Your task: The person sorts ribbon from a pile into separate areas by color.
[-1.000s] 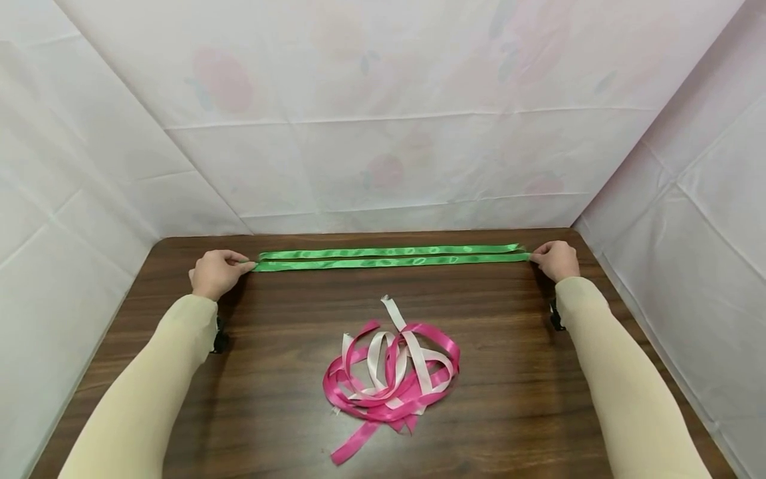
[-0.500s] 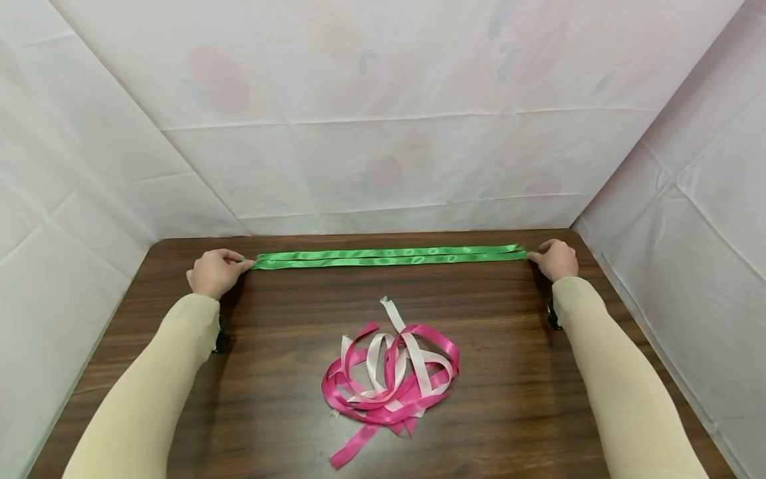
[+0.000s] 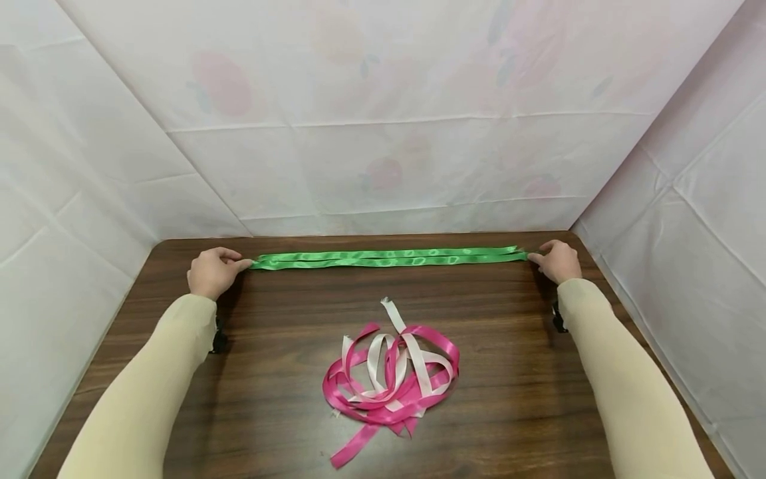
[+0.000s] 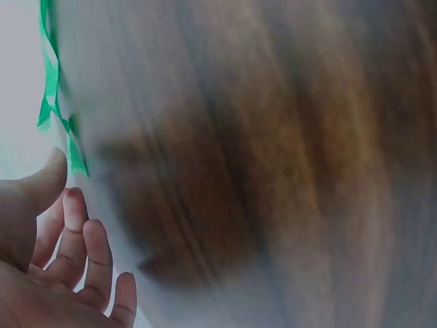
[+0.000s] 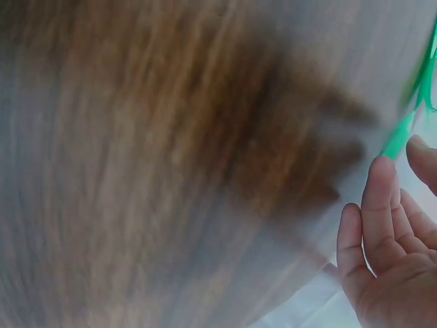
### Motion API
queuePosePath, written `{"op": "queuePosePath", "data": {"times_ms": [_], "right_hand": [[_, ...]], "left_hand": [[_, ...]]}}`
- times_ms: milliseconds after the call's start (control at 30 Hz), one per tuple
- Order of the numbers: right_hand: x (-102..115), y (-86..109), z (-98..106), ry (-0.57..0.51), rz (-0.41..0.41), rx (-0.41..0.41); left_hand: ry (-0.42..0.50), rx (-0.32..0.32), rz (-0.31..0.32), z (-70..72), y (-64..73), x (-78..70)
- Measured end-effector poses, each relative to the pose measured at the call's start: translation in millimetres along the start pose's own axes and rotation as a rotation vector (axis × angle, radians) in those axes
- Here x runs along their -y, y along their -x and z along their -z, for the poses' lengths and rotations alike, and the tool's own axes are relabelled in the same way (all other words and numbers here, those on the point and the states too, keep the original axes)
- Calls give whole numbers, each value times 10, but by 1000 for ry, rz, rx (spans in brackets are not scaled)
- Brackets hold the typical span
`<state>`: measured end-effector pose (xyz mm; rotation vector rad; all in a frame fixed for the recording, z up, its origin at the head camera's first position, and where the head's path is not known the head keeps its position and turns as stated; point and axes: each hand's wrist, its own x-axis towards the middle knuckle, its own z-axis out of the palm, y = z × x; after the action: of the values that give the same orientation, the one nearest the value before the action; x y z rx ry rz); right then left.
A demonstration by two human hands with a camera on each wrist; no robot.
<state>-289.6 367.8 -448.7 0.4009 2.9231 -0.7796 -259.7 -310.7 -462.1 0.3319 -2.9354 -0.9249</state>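
Note:
Two green satin ribbon strips lie side by side, stretched straight along the far edge of the table. At their left end, my left hand has its thumb tip right by the ribbon ends. The left wrist view shows this left hand with thumb and fingers apart and the ribbon ends just past them. My right hand is at the other end of the strips. In the right wrist view the right hand's thumb and fingers are parted, a green ribbon end right at one fingertip.
A loose tangle of pink ribbon and white ribbon lies mid-table, nearer than the green strips. White patterned cloth hangs behind the brown wooden table and along both sides.
The two green strips, first separated by a thin gap, now lie closer together. Both hands stay at the ends with only slight movement. The pink and white tangle is unchanged.

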Motion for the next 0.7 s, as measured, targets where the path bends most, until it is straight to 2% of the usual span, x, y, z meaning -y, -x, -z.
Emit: {"op": "queuePosePath", "data": {"times_ms": [200,400,567,700], "right_hand": [[69,80,120,-6,52,-25],[183,179,278,-21,93,-11],[266,234,344,-29,113,12],[320,285,378,-1,151,10]], "left_hand": [[13,-47,-44,103,27,-30],[26,-73,-84,205,83,-135],[23,-78,-117,269,146,-217],[22,-59,-146,301,206,-284]]}}
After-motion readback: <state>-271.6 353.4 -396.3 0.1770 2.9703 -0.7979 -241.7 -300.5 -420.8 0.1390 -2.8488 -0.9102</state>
